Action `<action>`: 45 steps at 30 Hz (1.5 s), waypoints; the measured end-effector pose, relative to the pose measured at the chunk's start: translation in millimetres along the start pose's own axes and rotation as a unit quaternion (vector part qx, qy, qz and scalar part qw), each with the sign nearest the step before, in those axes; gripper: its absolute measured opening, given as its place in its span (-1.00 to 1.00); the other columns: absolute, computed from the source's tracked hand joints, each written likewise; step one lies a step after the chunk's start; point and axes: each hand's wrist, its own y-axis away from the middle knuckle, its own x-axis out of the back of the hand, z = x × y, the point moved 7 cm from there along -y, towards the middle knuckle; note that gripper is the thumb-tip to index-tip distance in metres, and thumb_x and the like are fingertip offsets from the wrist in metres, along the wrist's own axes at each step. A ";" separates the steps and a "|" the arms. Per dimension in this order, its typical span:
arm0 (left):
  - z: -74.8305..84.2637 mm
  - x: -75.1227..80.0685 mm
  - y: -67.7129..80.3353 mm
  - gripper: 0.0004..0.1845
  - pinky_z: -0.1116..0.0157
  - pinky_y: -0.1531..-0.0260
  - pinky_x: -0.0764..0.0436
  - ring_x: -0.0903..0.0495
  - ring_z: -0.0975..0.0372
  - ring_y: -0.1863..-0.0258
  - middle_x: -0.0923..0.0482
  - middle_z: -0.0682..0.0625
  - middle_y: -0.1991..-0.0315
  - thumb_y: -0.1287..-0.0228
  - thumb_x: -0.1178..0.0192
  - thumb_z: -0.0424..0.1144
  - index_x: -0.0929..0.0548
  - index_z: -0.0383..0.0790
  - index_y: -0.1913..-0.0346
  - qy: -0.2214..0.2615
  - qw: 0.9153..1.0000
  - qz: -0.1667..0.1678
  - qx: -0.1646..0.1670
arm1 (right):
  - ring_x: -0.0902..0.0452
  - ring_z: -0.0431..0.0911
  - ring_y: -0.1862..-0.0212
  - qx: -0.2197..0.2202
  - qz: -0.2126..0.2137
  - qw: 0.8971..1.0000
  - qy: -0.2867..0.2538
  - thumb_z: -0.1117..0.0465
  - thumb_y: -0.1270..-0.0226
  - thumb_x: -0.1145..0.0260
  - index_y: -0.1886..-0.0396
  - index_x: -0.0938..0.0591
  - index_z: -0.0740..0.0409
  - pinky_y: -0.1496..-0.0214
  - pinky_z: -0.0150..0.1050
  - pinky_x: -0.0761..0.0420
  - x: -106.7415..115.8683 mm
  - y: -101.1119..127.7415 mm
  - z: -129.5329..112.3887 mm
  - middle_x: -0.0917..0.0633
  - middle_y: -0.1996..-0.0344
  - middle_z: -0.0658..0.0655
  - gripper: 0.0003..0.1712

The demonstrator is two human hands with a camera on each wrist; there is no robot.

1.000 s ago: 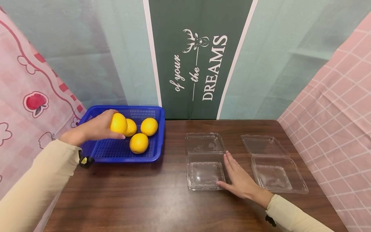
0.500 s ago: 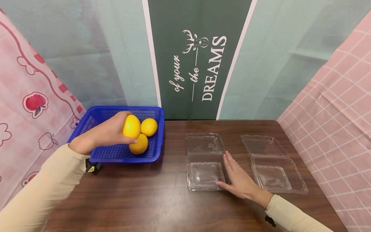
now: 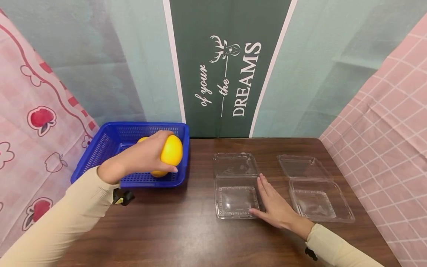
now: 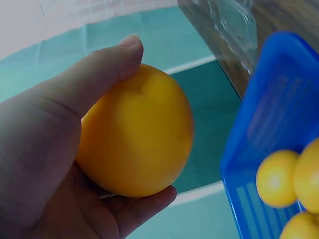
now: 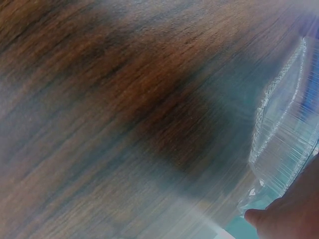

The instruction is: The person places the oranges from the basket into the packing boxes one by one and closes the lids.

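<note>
My left hand [image 3: 140,157] grips an orange [image 3: 171,150] over the right part of a blue perforated basket [image 3: 143,124]. The left wrist view shows the thumb [image 4: 107,67] across one side of this orange [image 4: 139,134] and fingers on the other. Several oranges lie in the basket, one of them [image 4: 277,178] near its wall; the hand mostly hides them in the head view. My right hand [image 3: 275,207] lies with straight fingers along the right edge of an opened clear plastic clamshell container [image 3: 237,200], thumb at its front corner.
A second opened clear clamshell container [image 3: 313,204] sits to the right of my right hand. The brown wooden table [image 3: 186,233] reaches back to a green curtain [image 3: 220,126]. Pink patterned cloths [image 3: 383,148] hang at both sides.
My left hand, holding the orange, has moved rightward across the basket, covering the oranges beneath it. The right hand and both containers have stayed in place.
</note>
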 end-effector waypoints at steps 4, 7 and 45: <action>16.5 -6.6 -7.1 0.09 -0.04 -0.08 -0.59 -0.51 -0.07 -0.05 -0.41 -0.30 -0.23 0.03 -0.60 0.06 -0.24 -0.46 -0.41 0.003 1.000 -0.001 -0.010 | 0.11 0.27 -0.58 -0.003 -0.003 1.000 -0.002 -0.37 -0.32 -0.29 -0.58 0.07 0.49 -0.49 0.22 -0.15 -0.3 0.2 1.3 0.07 -0.57 0.49 0.30; 26.9 -11.9 -13.8 0.09 -0.02 -0.12 -0.57 -0.49 -0.06 -0.07 -0.42 -0.29 -0.22 0.05 -0.61 0.05 -0.24 -0.46 -0.41 0.014 1.000 0.005 -0.018 | 0.13 0.25 -0.59 -0.008 -0.004 1.000 -0.004 -0.37 -0.32 -0.30 -0.58 0.08 0.47 -0.49 0.20 -0.14 -0.3 -0.1 2.3 0.08 -0.58 0.47 0.30; 112.3 -146.3 -51.6 0.13 0.15 -0.11 -0.63 -0.50 0.08 -0.10 -0.42 -0.21 -0.28 0.06 -0.61 0.12 -0.25 -0.38 -0.45 0.058 0.996 -0.027 -0.059 | 0.07 0.27 -0.58 -0.014 -0.012 1.000 -0.007 -0.39 -0.33 -0.27 -0.58 0.04 0.45 -0.49 0.20 -0.18 -8.6 6.3 5.6 0.08 -0.59 0.44 0.28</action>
